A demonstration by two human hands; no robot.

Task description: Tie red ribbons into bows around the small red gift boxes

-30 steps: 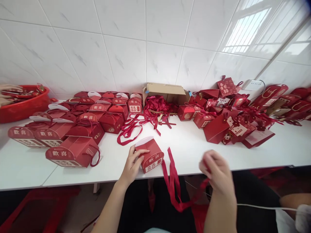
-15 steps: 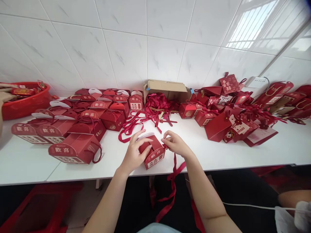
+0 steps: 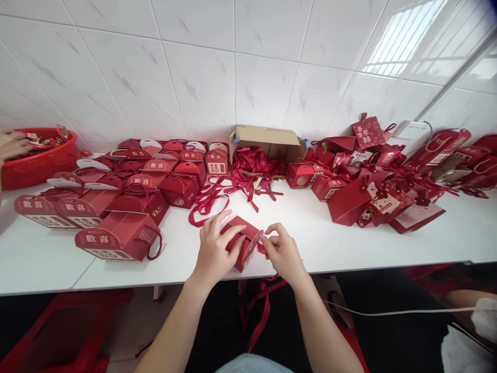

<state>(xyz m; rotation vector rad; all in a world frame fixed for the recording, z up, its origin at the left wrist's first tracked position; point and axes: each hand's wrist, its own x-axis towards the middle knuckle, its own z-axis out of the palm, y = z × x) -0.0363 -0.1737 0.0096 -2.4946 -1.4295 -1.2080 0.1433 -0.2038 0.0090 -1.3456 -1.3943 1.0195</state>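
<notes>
A small red gift box (image 3: 250, 228) with pale lettering stands near the front edge of the white table, turned at an angle. My left hand (image 3: 213, 251) holds it from the left, the fingers over its top and the thumb along the near side. At the box's right end my right hand (image 3: 285, 254) pinches a dark red ribbon (image 3: 262, 249) between thumb and fingertips. More red ribbon (image 3: 262, 321) hangs below the table edge in front of my lap. The palm sides of both hands are hidden.
Several red boxes (image 3: 116, 230) stand in rows at the left. Behind my hands, a cardboard box (image 3: 267, 135) lies with loose ribbons (image 3: 252, 166) spilling out. Red gift bags (image 3: 349, 199) crowd the right. At far left, another person's hand (image 3: 13, 144) is over a red basin (image 3: 42, 163).
The box has turned, so its lettered end faces further right. My right hand has turned and lowered slightly, still pinching the ribbon. Another person's hand has come over the basin.
</notes>
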